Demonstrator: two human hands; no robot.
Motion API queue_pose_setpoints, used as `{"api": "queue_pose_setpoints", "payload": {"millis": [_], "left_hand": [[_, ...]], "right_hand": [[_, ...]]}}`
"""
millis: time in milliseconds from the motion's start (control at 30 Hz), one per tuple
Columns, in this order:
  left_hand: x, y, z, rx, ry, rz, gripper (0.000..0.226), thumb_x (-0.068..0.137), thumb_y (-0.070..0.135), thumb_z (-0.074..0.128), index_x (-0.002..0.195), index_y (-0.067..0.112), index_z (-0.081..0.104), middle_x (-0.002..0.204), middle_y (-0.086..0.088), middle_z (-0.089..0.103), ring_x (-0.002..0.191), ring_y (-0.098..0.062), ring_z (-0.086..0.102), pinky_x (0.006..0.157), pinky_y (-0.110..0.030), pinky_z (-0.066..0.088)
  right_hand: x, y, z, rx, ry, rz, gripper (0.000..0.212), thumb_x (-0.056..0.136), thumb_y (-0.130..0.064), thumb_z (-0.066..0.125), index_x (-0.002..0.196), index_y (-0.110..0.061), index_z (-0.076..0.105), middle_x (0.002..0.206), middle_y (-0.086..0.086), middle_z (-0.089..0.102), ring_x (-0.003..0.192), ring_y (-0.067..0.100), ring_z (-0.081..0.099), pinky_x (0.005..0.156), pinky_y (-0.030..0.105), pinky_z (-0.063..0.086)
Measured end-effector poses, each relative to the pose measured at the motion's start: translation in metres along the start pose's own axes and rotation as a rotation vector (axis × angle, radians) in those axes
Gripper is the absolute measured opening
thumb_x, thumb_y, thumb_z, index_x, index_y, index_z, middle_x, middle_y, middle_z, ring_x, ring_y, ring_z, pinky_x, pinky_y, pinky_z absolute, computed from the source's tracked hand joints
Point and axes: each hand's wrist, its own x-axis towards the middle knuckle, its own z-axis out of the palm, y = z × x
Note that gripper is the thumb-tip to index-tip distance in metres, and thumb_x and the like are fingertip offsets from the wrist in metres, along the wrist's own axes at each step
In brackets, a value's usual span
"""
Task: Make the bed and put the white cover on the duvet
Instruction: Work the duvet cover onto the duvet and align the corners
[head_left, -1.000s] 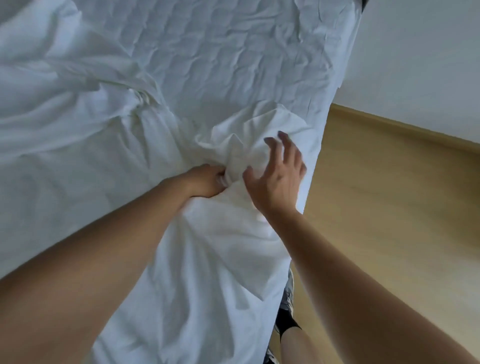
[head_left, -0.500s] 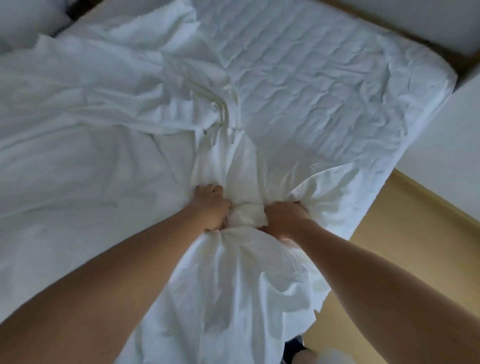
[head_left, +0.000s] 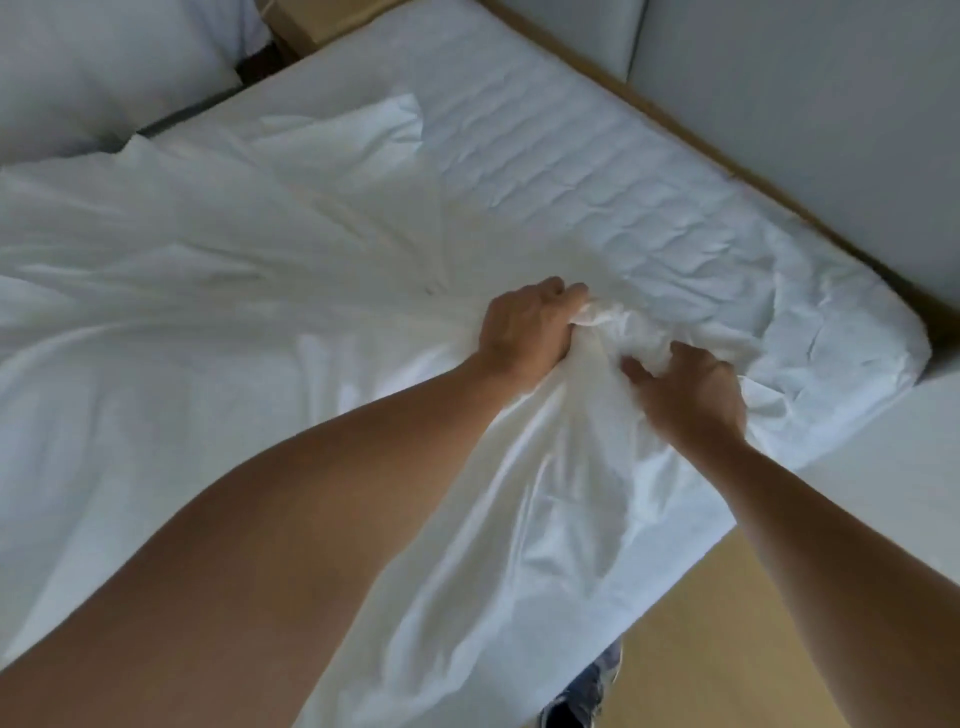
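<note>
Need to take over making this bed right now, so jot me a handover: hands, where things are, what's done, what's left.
Left hand: grips a bunched fold of the thin white fabric cover.
Right hand: grips the same bunch, close beside the left.
Cover: crumpled across the near and left of the bed, one edge hanging over the near side. The quilted white bed surface is bare at the far right corner. Plump white pillow at far left.
Done: cover is on the bed, in hand.
Left: spread it flat; I can make out no duvet inside it.
</note>
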Motion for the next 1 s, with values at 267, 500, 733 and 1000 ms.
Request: {"api": "queue_pose_setpoints", "payload": {"millis": [267, 500, 733, 1000], "left_hand": [[0.022, 0.028, 0.064, 0.285, -0.441, -0.168, 0.06, 0.086, 0.058, 0.063, 0.132, 0.021, 0.051, 0.126, -0.014, 0.053, 0.117, -0.037, 0.051, 0.101, -0.049, 0.035], [-0.054, -0.057, 0.017, -0.035, -0.801, -0.725, 0.109, 0.074, 0.095, 0.041, 0.16, 0.04, 0.002, 0.168, -0.012, 0.012, 0.151, -0.037, 0.022, 0.12, -0.054, 0.021], [-0.091, -0.109, -0.033, 0.329, -0.561, -0.336, 0.035, 0.097, 0.036, 0.047, 0.129, 0.029, 0.059, 0.132, -0.007, 0.059, 0.127, -0.034, 0.052, 0.111, -0.048, 0.031], [-0.141, -0.221, -0.051, 0.598, -0.867, -0.479, 0.085, 0.074, 0.055, 0.079, 0.146, 0.035, 0.038, 0.142, -0.012, 0.031, 0.13, -0.036, 0.035, 0.101, -0.048, 0.037]], "right_hand": [[0.041, 0.067, 0.018, -0.024, -0.366, 0.165, 0.048, 0.086, -0.051, 0.064, 0.114, -0.013, 0.066, 0.114, 0.016, 0.068, 0.11, 0.038, 0.063, 0.085, 0.039, 0.049], [0.007, 0.017, 0.058, -0.158, -0.007, -0.023, 0.06, 0.086, -0.043, 0.056, 0.139, -0.021, 0.04, 0.146, 0.02, 0.035, 0.131, 0.041, 0.037, 0.104, 0.059, 0.029], [-0.064, -0.09, 0.104, -0.267, -0.377, -0.433, 0.054, 0.091, -0.066, 0.039, 0.136, -0.04, 0.052, 0.129, 0.0, 0.064, 0.121, 0.028, 0.057, 0.102, 0.048, 0.037], [-0.068, -0.131, 0.125, -0.394, -0.801, -0.263, 0.074, 0.08, -0.084, 0.05, 0.109, -0.02, 0.073, 0.112, 0.005, 0.071, 0.109, 0.028, 0.066, 0.096, 0.034, 0.048]]}}
